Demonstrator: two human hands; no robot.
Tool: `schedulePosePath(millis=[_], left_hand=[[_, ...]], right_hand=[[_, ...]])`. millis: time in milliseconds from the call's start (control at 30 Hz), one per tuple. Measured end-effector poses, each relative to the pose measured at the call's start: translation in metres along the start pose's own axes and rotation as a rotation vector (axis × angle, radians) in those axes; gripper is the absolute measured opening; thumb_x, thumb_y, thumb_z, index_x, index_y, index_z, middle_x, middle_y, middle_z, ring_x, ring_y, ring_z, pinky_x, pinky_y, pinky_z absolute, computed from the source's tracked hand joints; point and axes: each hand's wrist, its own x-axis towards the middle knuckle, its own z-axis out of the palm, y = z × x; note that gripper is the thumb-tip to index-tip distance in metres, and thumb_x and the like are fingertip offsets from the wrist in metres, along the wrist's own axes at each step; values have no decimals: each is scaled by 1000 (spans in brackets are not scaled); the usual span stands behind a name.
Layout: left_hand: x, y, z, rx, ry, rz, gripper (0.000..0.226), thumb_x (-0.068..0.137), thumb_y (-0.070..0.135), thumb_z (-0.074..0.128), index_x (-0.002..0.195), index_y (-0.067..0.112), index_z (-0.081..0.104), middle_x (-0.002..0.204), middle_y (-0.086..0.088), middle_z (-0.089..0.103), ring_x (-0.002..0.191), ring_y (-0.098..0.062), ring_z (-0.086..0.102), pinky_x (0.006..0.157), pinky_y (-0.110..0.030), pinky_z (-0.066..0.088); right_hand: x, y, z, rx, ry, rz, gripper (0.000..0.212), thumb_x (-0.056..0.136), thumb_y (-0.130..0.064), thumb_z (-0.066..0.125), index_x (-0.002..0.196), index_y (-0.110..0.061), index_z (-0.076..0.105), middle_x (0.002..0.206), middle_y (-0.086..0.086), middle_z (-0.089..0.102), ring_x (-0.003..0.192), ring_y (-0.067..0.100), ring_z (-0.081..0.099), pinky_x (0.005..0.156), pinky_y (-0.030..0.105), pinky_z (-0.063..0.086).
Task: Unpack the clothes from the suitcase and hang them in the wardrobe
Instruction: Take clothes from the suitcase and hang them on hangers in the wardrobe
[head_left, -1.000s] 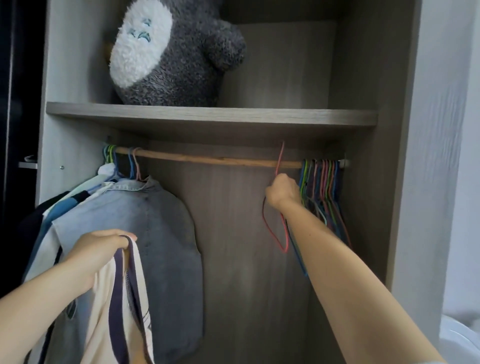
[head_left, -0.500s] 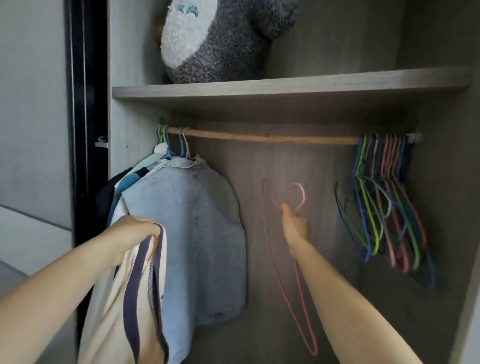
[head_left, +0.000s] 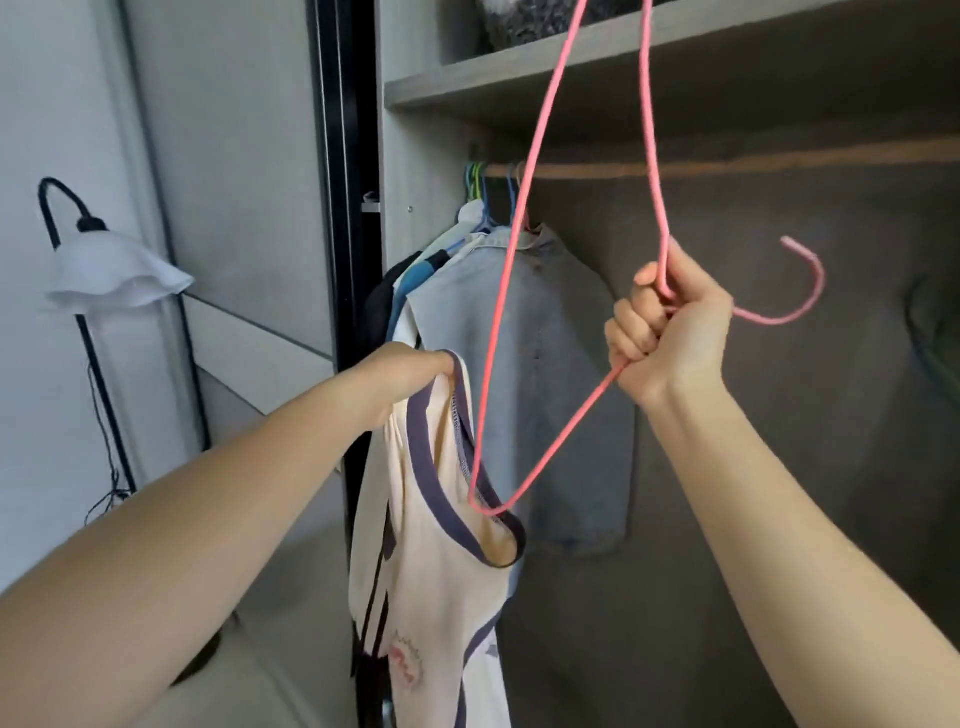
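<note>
My left hand (head_left: 410, 371) grips the navy-trimmed collar of a cream top (head_left: 431, 597), which hangs down in front of the wardrobe. My right hand (head_left: 670, 332) grips the neck of a pink wire hanger (head_left: 498, 338), its hook pointing right and one corner dipping into the top's neck opening. Behind them a wooden rail (head_left: 727, 167) carries a light denim shirt (head_left: 550, 364) and other clothes at its left end. No suitcase is in view.
A shelf (head_left: 675, 57) with a grey plush toy (head_left: 524, 21) runs above the rail. A black door frame (head_left: 340, 208) edges the wardrobe on the left. A floor lamp (head_left: 114, 280) with a white shade stands by the wall. Blurred hangers (head_left: 935, 332) show at the far right.
My right hand took the pink hanger off the rail, brought it down and toward me, then turned it so a corner reaches the top's collar. The view has swung left.
</note>
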Motion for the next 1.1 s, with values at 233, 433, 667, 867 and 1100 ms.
schedulePosePath(millis=[233,433,667,867,1100], left_hand=[[-5,8,-19,-149,-9,-9,16,85,19,61,91,5,67,88,-14,70,72,-27,66,72,-33,54],[8,-12,-65,-79,387,39,14,83,17,65,73,9,59,75,-10,60,74,-26,59,68,-32,48],[-1,-52,-97,649,426,81,24,69,31,81,71,11,69,70,-6,66,67,-23,61,60,-29,48],[0,-76,-108,481,265,-95,21,73,23,81,69,4,70,51,-3,66,40,-11,58,45,-20,48],[-1,-84,-114,305,232,-139,21,76,16,81,86,0,72,45,-2,62,35,-7,55,39,-17,44]], right_hand=[[-6,68,-21,-100,-12,172,51,97,-30,48,48,-15,50,39,-6,19,32,8,10,41,24,1],[-12,88,-46,-636,-192,354,43,97,-29,52,59,-10,54,46,-4,17,39,8,10,40,14,8],[-5,61,-38,-1141,-445,315,41,94,-28,62,62,-2,61,46,-1,21,43,13,14,43,21,11],[3,49,-27,-1354,-558,421,43,92,-32,63,58,-6,62,49,1,23,46,16,15,48,27,11],[5,38,-18,-1429,-623,450,43,92,-32,63,57,-7,60,53,3,19,48,17,12,48,28,11]])
